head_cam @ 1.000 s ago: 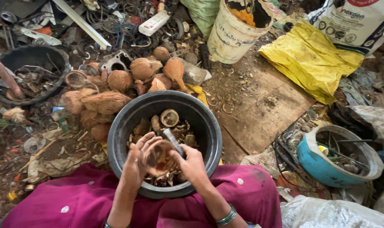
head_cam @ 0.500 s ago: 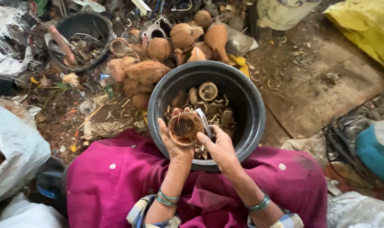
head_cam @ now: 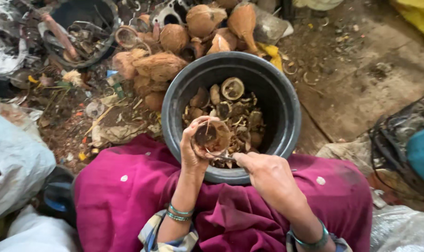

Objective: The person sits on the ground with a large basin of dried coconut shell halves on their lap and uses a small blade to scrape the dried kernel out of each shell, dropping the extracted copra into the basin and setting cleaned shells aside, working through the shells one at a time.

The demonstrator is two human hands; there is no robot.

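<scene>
My left hand (head_cam: 193,151) grips a brown coconut half shell (head_cam: 212,136), hollow side up, over the near rim of a black tub (head_cam: 286,100). My right hand (head_cam: 263,172) holds a thin metal tool (head_cam: 223,157) whose tip touches the lower edge of the shell; most of the tool is hidden by my fingers. The tub holds several coconut shell pieces (head_cam: 233,109) and scraps. Magenta cloth (head_cam: 123,196) covers my lap just below the tub.
A pile of whole husked coconuts (head_cam: 174,51) lies beyond the tub. A dark basin of scrap (head_cam: 79,32) stands at the far left, white sacks (head_cam: 16,158) at the near left, a blue container (head_cam: 422,154) at the right. Bare boards (head_cam: 370,79) lie to the right.
The view has tilted down and left. My left hand lifted a shell from the tub and turned it hollow side up; my right hand brought the tool under its edge.
</scene>
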